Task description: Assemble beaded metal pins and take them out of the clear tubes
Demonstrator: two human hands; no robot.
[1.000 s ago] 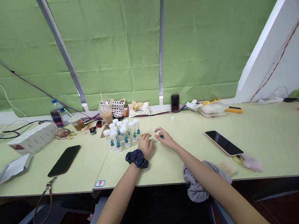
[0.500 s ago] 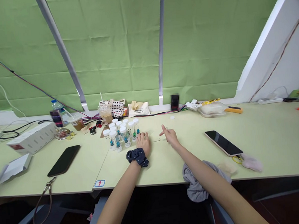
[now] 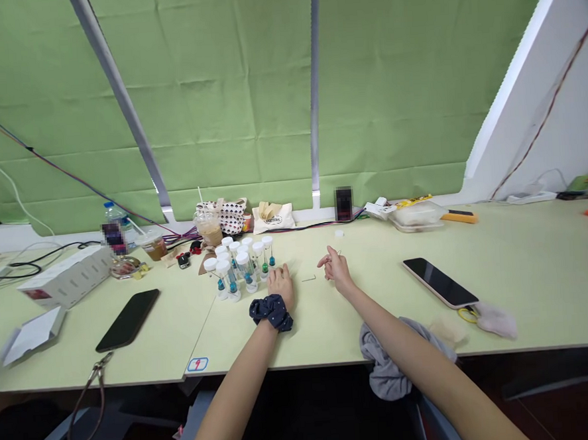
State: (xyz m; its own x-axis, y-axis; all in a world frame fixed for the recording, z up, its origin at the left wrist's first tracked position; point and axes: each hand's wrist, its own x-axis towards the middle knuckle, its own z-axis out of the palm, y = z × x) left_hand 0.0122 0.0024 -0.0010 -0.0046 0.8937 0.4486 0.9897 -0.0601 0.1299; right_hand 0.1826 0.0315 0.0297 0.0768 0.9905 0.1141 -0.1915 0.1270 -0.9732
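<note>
A pale green table (image 3: 331,337) stretched wide across the room. Left of its middle, a cluster of clear, white-capped vials (image 3: 247,274) stood upright, with small blue and green pieces inside. The left hand (image 3: 281,289) lay palm down just to their right, fingers slightly spread, the tips close to the nearest vials; from where I stood, I could not tell whether they touched. The right hand (image 3: 338,274) was well apart from the vials, fingers partly curled; a thin line showed beside them, too fine to make out, so I could not tell whether they pinched anything. Between the hands, touched by neither, a thin bent rod (image 3: 308,279) lay on the table. The undersides of the left fingers were hidden, and the front vials partly covered those behind.
</note>
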